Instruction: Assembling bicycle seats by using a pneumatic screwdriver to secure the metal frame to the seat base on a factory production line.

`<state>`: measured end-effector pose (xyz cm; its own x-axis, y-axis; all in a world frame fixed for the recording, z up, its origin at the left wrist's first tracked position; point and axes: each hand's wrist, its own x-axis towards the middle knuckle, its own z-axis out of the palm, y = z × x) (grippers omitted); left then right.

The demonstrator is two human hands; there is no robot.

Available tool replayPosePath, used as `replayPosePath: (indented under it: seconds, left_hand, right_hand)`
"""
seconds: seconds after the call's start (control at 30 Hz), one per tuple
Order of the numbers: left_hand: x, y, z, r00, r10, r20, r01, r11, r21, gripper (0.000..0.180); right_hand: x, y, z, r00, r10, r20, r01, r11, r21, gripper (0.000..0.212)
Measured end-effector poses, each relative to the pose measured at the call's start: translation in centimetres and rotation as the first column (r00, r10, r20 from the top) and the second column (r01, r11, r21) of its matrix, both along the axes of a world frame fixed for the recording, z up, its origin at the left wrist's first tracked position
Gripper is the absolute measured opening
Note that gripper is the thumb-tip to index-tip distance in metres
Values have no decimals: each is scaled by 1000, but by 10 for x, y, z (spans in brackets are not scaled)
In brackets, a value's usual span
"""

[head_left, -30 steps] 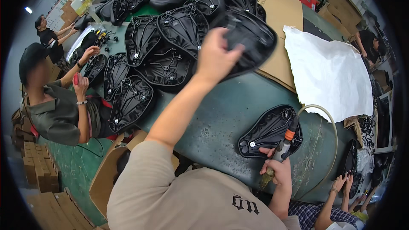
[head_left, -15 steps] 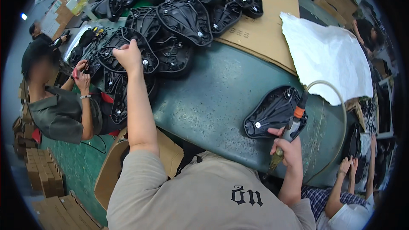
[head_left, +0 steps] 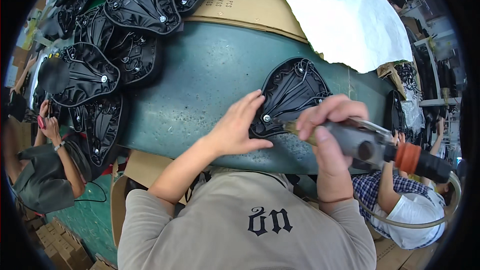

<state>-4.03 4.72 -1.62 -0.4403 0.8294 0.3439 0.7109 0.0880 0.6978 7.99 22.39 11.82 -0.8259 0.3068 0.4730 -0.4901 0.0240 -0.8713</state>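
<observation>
A black bicycle saddle [head_left: 295, 87] lies underside up on the green table, its wire springs, rails and a silver bolt showing. My left hand [head_left: 235, 126] is open at the saddle's left edge, fingers stretched and thumb spread. In my right hand [head_left: 332, 125] I grip a grey air screwdriver [head_left: 365, 145] with an orange collar. It is held almost level over the saddle's near right side, its front end pointing left toward the bolt. Motion blurs the tool's tip, so whether it touches the bolt cannot be told.
Several upturned saddles [head_left: 142, 5] are piled at the left and far left. Cardboard sheets [head_left: 250, 7] and a torn white sheet [head_left: 350, 22] cover the far side. An air hose [head_left: 415, 224] loops at the right. One person [head_left: 45, 165] works at the left, another [head_left: 405, 210] at the right.
My left hand has left the saddle pile and come right to the single saddle, opening out. The screwdriver has swung from upright to nearly level, its front end now over that saddle. The view has shifted right.
</observation>
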Motion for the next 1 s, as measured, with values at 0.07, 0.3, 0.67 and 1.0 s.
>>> replayPosePath:
  seconds: [0.07,0.3,0.67,1.0]
  left_hand:
    - [10,8,-10,997,37,70,-39,999,25,105]
    - [22,14,-44,983,99,154,-119,985,128,96]
    - [17,9,-48,982,79,173,-107,982,157,89]
    - [16,12,-52,982,80,171,-112,976,186,83]
  right_hand:
    - [-7,-2,-13,998,28,49,-29,999,21,35]
    - [-26,-7,-31,990,115,84,-124,986,112,38]
    - [-38,-24,-18,970,11,243,-61,977,202,38]
    - [-45,-20,-23,963,44,267,-71,993,93,30]
